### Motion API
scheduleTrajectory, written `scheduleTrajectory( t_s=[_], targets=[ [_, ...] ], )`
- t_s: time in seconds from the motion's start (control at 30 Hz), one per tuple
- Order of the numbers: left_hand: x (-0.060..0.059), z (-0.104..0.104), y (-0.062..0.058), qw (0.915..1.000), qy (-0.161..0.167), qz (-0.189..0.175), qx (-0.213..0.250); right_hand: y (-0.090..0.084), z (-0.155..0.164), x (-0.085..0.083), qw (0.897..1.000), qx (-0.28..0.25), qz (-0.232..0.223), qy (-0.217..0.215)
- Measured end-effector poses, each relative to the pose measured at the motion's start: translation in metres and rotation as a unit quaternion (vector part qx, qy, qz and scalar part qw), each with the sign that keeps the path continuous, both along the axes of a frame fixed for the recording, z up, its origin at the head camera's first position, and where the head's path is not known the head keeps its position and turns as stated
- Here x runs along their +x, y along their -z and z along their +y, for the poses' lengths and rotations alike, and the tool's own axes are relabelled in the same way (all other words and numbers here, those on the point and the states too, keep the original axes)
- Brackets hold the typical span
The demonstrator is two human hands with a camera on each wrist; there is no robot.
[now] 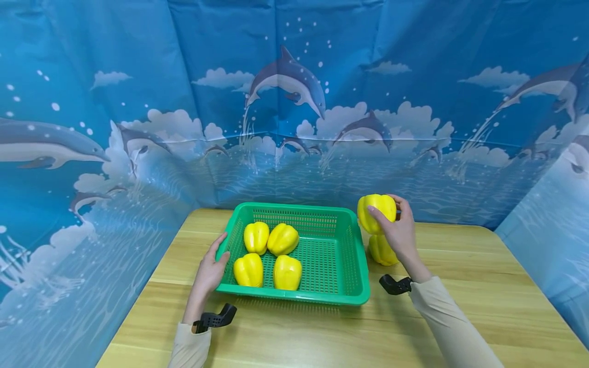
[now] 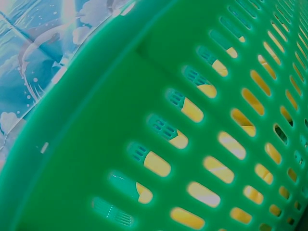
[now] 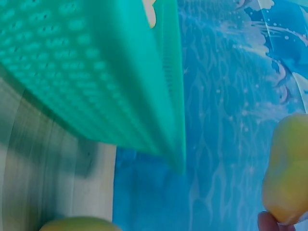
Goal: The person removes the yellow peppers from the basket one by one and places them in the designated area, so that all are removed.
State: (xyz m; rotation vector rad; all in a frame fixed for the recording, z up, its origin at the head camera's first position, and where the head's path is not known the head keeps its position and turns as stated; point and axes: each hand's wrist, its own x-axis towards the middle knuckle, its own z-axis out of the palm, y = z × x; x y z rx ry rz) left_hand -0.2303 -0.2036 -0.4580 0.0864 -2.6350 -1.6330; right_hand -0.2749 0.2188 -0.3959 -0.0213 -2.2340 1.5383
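My right hand (image 1: 399, 229) grips a yellow bell pepper (image 1: 374, 210) above the table, just beyond the right rim of a green plastic basket (image 1: 359, 255). Below it, partly hidden by that hand, another yellow bell pepper (image 1: 381, 251) rests on the wood. In the right wrist view the held pepper (image 3: 288, 168) shows at the right edge with a fingertip (image 3: 269, 222) under it. My left hand (image 1: 212, 267) rests at the basket's left rim, fingers extended along the outside and thumb over the edge. Several yellow bell peppers (image 1: 287, 273) sit in the basket's left half.
The basket stands on a light wooden table (image 1: 303, 337). A blue dolphin-print curtain (image 1: 294, 168) hangs close behind the table and along both sides. Each wrist wears a black camera mount (image 1: 218, 317). Slotted basket wall (image 2: 159, 139) fills most of the left wrist view.
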Motion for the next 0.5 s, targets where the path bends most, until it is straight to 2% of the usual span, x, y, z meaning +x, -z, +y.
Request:
scheduleTrajectory(
  t_s=[0.33,0.5],
  targets=[
    [-0.001,-0.001,0.003,1.0,0.001,0.001,0.002,0.013,0.025,0.001,0.998,-0.012,0.026,0.064],
    [-0.003,-0.001,0.003,1.0,0.002,0.002,0.001,0.017,0.039,0.003,0.996,-0.028,0.006,0.081]
  ],
)
